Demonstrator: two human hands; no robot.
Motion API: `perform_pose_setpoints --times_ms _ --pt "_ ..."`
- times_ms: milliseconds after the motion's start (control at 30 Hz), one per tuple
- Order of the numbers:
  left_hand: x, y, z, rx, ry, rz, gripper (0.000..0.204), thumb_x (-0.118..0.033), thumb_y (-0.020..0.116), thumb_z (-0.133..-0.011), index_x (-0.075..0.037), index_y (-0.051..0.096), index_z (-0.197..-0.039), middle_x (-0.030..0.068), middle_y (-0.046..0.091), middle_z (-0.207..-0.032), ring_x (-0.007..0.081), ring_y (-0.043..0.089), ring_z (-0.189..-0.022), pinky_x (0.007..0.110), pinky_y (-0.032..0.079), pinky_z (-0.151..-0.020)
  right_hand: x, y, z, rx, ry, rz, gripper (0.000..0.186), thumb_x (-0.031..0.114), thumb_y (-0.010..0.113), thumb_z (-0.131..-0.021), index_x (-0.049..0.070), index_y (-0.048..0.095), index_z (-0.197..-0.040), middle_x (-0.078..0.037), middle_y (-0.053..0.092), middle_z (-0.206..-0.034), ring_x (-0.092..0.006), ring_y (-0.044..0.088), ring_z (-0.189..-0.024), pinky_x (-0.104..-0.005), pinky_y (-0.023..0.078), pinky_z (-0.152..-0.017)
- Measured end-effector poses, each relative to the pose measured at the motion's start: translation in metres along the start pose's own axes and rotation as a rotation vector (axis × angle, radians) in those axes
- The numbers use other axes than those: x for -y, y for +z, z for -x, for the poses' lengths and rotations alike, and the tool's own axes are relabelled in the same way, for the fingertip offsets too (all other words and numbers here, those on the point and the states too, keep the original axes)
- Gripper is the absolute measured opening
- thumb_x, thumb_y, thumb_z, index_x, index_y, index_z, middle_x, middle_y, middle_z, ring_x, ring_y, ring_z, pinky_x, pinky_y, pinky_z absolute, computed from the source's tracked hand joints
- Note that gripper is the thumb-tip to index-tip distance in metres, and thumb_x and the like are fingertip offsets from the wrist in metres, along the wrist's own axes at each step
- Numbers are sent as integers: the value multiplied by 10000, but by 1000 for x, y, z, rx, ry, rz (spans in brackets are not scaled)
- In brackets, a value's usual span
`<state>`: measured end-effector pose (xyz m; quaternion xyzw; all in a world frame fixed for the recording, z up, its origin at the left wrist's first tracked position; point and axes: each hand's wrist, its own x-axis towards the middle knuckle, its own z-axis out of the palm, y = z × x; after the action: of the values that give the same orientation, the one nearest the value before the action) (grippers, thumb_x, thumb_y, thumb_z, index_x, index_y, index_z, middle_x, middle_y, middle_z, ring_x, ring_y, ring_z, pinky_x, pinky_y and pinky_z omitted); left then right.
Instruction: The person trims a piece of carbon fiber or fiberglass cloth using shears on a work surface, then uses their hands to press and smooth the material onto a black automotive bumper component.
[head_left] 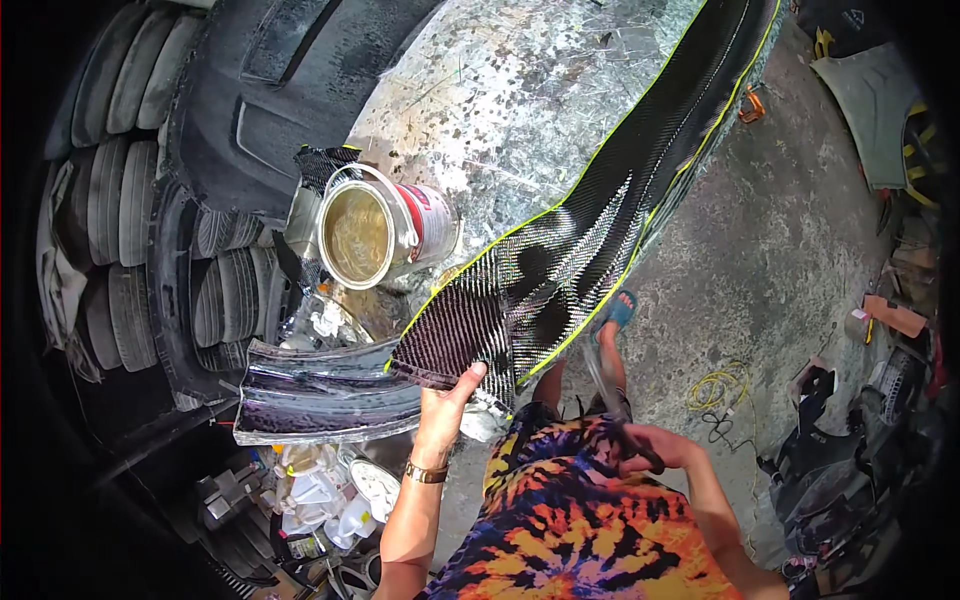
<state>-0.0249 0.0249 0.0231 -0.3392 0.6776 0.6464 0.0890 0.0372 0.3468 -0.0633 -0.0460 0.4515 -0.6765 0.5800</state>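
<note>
From where I'm standing, the left hand (455,397) is pinching the near end of the woven black sheet (450,325), thumb on top, while the sheet is stretching away along the pale table (500,90). The right hand (658,448) is curling by a dark looped thing (642,445); I cannot tell whether it's gripping. A sideways tug could be catching the open can (425,225) and spilling it, or skewing the weave.
</note>
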Motion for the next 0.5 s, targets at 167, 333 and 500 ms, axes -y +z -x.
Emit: perform_pose_setpoints --times_ms 167,333,500 --pt "15 -2 -5 199 -31 725 787 -658 551 -814 -110 443 -1368 70 486 -1375 283 443 -1259 469 323 -1082 63 2 -26 -378 -366 157 448 152 715 -818 21 439 -1147 -78 656 -1011 -125 625 -745 -286 513 -673" --pt "10 7 -13 180 -191 1056 878 -740 518 -774 -98 442 -1369 79 497 -1360 301 459 -1234 466 319 -1079 146 39 -72 -678 -478 854 508 74 740 -667 13 474 -1096 -123 612 -875 -256 590 -786 -412 446 -724" --pt "29 -7 -19 169 -209 1129 869 -747 486 -785 -78 462 -1340 105 491 -1365 311 468 -1217 493 308 -1076 155 51 -100 -581 -360 1055 492 64 722 -589 6 501 -1025 -161 583 -868 -333 568 -883 -414 376 -844"
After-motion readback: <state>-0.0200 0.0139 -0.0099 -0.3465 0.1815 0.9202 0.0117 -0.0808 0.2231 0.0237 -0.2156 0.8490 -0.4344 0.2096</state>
